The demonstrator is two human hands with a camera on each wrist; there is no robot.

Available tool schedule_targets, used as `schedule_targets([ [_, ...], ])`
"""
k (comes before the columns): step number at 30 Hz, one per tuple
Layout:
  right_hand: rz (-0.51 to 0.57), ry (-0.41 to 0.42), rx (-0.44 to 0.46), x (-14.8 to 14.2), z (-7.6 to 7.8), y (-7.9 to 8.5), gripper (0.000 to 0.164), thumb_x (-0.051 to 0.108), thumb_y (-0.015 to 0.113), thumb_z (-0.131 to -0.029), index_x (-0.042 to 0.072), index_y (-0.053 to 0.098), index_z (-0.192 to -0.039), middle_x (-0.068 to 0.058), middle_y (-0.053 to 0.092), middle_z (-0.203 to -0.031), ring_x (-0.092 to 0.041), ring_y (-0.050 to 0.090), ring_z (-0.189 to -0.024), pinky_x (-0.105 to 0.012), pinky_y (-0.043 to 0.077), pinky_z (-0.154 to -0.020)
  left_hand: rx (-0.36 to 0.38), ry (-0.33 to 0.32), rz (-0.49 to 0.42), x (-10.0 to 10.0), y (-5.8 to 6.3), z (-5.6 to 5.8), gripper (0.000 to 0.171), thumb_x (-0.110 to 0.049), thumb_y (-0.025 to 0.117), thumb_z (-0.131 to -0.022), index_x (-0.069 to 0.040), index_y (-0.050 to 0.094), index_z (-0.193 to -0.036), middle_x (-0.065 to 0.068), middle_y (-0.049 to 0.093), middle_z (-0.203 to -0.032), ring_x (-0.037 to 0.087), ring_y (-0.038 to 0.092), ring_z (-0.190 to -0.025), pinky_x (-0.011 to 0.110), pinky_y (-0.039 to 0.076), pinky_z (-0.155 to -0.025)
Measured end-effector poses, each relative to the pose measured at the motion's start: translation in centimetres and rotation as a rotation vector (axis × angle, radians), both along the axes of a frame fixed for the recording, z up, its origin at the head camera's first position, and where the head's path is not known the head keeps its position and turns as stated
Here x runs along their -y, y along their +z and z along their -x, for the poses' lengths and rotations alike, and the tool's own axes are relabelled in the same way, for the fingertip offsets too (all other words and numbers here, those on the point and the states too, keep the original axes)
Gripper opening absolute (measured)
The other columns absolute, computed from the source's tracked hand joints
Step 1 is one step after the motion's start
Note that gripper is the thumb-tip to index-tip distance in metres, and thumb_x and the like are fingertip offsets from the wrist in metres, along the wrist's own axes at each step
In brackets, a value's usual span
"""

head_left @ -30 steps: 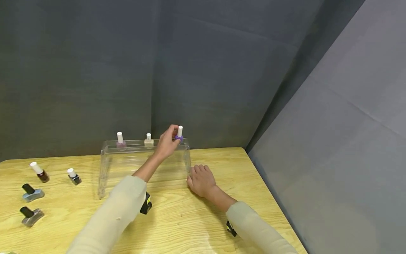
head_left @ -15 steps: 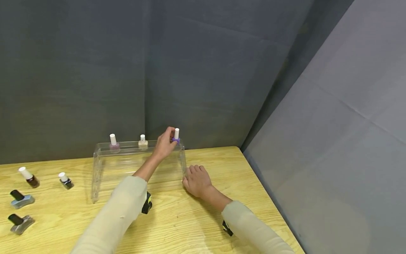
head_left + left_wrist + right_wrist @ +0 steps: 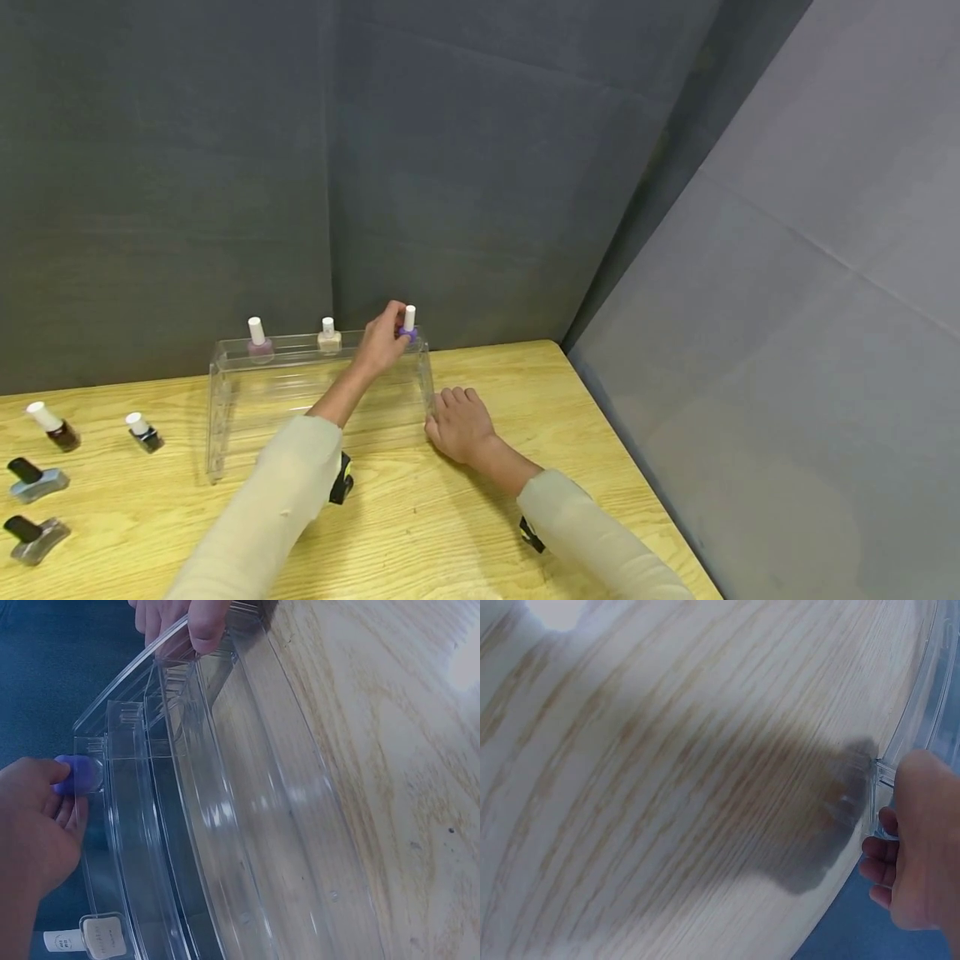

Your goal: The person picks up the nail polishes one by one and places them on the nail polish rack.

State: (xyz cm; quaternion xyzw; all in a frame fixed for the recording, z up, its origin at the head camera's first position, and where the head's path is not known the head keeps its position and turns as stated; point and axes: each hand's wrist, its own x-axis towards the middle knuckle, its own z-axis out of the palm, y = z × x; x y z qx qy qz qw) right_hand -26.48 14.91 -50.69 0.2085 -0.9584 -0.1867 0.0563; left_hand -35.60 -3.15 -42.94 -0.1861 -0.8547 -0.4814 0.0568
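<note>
Left hand (image 3: 382, 343): pinches a purple bottle (image 3: 408, 323) between thumb and fingers.
Purple bottle: white cap up, behind the front lip of the rack's top tier, at the end nearer the bench's right edge; whether it bears on the tier cannot be told.
Right hand (image 3: 461, 425): grips the rack's right side low down, thumb and fingers curled round its edge.
Clear rack (image 3: 292, 392): stepped, standing along the far edge of the bench (image 3: 442, 517).
Top tier: mauve bottle (image 3: 259, 343) toward the left end, cream bottle (image 3: 328, 338) near the middle, both upright with white caps.
Bench's left side: dark red bottle (image 3: 54, 427) and black bottle (image 3: 145, 432), white-capped, toward the far left corner; blue bottle (image 3: 37, 482) and grey bottle (image 3: 37, 540), black-capped, nearer the left edge.
Beyond the far edge: dark cloth (image 3: 187, 167).
Along the right edge: grey panel (image 3: 810, 333).
</note>
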Motion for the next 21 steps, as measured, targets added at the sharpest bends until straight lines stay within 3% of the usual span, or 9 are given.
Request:
schedule_targets([
  [9,-0.028,0.003,0.01,0.1,0.4,-0.1,0.053,0.041,0.017,-0.107,0.009,0.049,-0.134,-0.002,0.052,-0.109,-0.021,0.049,-0.105,-0.037,0.04,-0.093,0.013,-0.007,0.019,0.3,0.3,-0.3,0.046,0.004,0.06,-0.096,-0.001,0.042,-0.138,0.023,0.059,-0.124,0.036,0.058,-0.115,0.048,0.049,-0.096],
  [15,-0.02,0.022,0.008,0.2,0.8,-0.3,0.049,0.041,0.019,-0.107,0.01,0.05,-0.129,-0.002,0.051,-0.107,-0.021,0.049,-0.103,-0.037,0.04,-0.092,0.001,-0.002,-0.003,0.9,0.5,-0.5,0.048,0.005,0.064,-0.093,0.0,0.043,-0.136,0.023,0.058,-0.127,0.037,0.057,-0.118,0.047,0.047,-0.101],
  [21,-0.008,0.021,0.016,0.4,0.9,0.0,0.05,0.041,0.019,-0.107,0.009,0.05,-0.13,-0.003,0.053,-0.111,-0.022,0.05,-0.106,-0.039,0.04,-0.095,-0.052,-0.008,-0.066,1.9,1.5,-1.8,0.05,0.008,0.065,-0.091,0.001,0.043,-0.135,0.024,0.054,-0.129,0.037,0.054,-0.121,0.042,0.044,-0.105],
])
